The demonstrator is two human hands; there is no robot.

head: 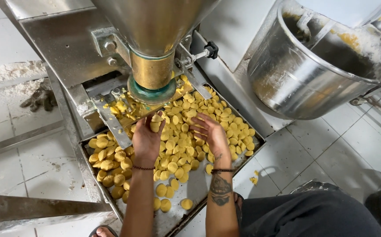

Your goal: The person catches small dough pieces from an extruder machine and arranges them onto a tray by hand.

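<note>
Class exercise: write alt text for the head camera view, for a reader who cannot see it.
Two bare hands, left hand and right hand, reach into a metal tray of small round yellow dough pieces under a machine's nozzle. A large steel mixing bowl stands to the right on the tiled floor.

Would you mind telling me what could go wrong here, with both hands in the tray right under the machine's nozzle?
1. The left hand, holding a dough piece, is close under the nozzle and metal blade; fingers might get caught or pinched.
2. Pieces are heaped near the tray edge; some already lie on the floor, so more may spill.
3. The right hand sweeping the pile could squash soft pieces.
</note>
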